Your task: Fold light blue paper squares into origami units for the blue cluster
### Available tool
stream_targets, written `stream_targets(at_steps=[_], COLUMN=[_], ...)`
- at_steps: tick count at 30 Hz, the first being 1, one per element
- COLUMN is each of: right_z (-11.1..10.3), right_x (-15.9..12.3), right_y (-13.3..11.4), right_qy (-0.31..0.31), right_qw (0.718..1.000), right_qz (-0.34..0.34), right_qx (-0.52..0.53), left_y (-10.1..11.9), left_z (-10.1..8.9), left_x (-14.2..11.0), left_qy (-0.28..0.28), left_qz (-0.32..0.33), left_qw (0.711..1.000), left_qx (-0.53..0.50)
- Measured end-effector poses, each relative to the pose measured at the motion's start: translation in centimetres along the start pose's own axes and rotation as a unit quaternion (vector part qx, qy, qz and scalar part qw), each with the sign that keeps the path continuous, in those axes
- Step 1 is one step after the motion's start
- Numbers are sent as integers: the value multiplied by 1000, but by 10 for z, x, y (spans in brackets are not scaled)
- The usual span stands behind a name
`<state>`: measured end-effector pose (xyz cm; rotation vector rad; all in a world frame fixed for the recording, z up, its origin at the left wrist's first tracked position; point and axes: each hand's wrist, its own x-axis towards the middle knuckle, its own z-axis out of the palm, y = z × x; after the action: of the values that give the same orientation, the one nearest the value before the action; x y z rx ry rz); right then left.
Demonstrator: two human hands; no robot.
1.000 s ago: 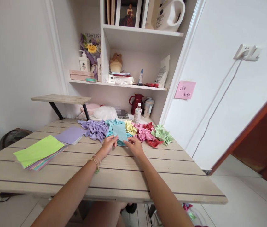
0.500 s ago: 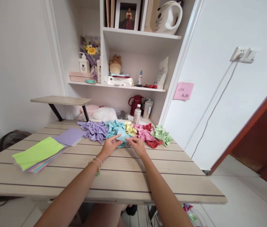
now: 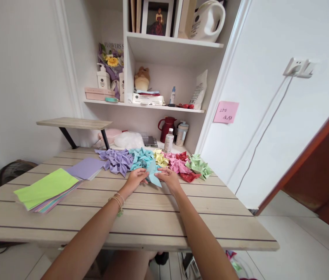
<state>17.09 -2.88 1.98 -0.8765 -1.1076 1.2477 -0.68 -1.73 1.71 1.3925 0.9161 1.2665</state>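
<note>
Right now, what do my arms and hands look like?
No sleeves show on either forearm. The left hand and right hand are gloveless. Thin, pale bands with a green piece circle the left wrist; the right wrist is bare.

On the table (image 3: 149,217), paper stacks (image 3: 59,182) lie left of origami pieces (image 3: 160,158); a bottle (image 3: 168,142) stands behind the latter.
</note>
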Motion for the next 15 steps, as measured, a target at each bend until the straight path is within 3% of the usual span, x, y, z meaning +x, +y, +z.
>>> stream_targets(at_steps=[8, 15], right_z=[5, 3], right_x=[2, -1], right_y=[3, 2], right_qy=[-80, -155], right_qw=[984, 970], right_qz=[81, 99], right_qx=[136, 157], left_y=[-5, -2], left_z=[-1, 0], left_x=[1, 0], left_qy=[-39, -48], left_qz=[-36, -44], left_qw=[993, 989], left_qx=[-110, -135])
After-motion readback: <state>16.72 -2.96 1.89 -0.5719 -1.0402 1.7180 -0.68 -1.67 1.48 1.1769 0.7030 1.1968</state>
